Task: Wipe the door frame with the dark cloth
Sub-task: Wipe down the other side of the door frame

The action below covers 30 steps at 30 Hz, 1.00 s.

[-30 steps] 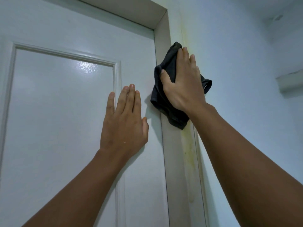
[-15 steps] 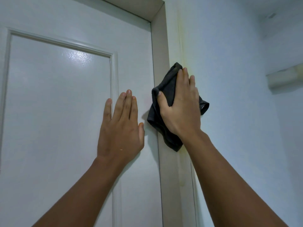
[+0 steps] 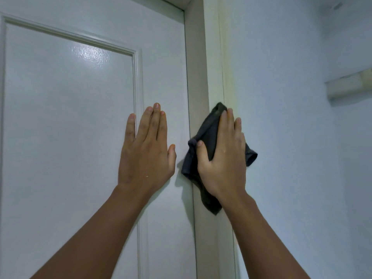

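Note:
The beige door frame [image 3: 198,63] runs vertically between the white door and the wall, with a yellowish stain along its outer edge. My right hand [image 3: 223,156] presses a crumpled dark cloth [image 3: 208,135] flat against the frame, thumb hooked over the cloth's left side. Cloth corners stick out above the fingertips, right of the hand and below the wrist. My left hand [image 3: 146,150] lies flat on the door, fingers together, holding nothing.
The white panelled door [image 3: 70,117] is closed and fills the left half of the view. A pale blue wall [image 3: 291,137] lies right of the frame. A beige box-shaped fixture [image 3: 348,86] juts from the wall at the upper right.
My right hand has slid the cloth down the frame from near the top corner. The view has tilted down with it, and my left hand has kept its place on the door.

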Tool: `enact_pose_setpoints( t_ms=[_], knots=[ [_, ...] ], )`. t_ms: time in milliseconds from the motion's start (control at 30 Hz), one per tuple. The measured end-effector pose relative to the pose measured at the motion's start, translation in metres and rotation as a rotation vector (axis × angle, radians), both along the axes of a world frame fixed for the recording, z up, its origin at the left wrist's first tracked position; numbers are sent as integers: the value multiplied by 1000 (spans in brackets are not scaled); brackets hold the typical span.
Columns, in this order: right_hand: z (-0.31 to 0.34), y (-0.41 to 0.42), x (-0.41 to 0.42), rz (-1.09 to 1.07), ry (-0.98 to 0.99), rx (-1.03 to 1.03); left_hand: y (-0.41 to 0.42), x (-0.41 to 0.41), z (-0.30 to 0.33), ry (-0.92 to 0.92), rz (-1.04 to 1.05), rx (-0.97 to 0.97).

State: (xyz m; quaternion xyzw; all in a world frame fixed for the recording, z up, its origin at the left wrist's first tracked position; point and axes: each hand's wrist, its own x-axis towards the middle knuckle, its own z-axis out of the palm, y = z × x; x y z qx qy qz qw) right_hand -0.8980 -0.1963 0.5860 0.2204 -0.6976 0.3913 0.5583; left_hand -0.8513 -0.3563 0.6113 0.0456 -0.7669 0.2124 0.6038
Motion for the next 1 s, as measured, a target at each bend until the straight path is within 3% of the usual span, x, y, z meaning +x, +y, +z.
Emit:
enact_pose_setpoints(
  t_ms=[133, 333, 533, 733, 1000],
  knots=[
    [33, 4, 0, 47, 0, 9, 2, 0, -7, -7, -24, 5],
    [-49, -1, 2, -9, 13, 34, -1, 0, -24, -10, -22, 14],
    [-22, -6, -2, -54, 24, 45, 0, 1, -24, -23, -18, 10],
    [-78, -13, 3, -60, 41, 67, 2, 2, -26, -39, -26, 35],
    [80, -8, 0, -90, 96, 66, 8, -3, -7, -24, 1, 21]
  ],
)
